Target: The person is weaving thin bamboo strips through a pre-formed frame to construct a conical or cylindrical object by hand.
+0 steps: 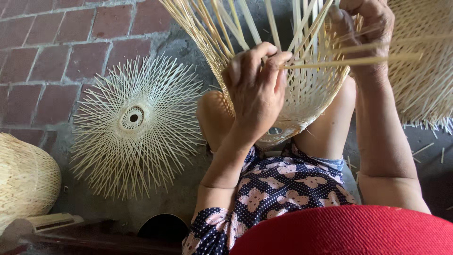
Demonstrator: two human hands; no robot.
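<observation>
Left hand (255,87): pinched on a thin pale bamboo strip (339,61).
Right hand (365,28): closed around upright strips.
Half-woven pale bamboo basket (306,94): base woven, upper strips left loose.

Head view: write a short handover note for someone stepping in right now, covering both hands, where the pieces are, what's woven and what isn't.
Left hand: pinching a thin bamboo strip against the half-woven basket resting between the knees.
Right hand: gripping the loose upright strips at the basket's far side.
Done: the lower basket body is closely woven.
Left: the upright strips are unwoven.
Nearby: flat starburst frame on the floor, finished woven piece at far left.
</observation>
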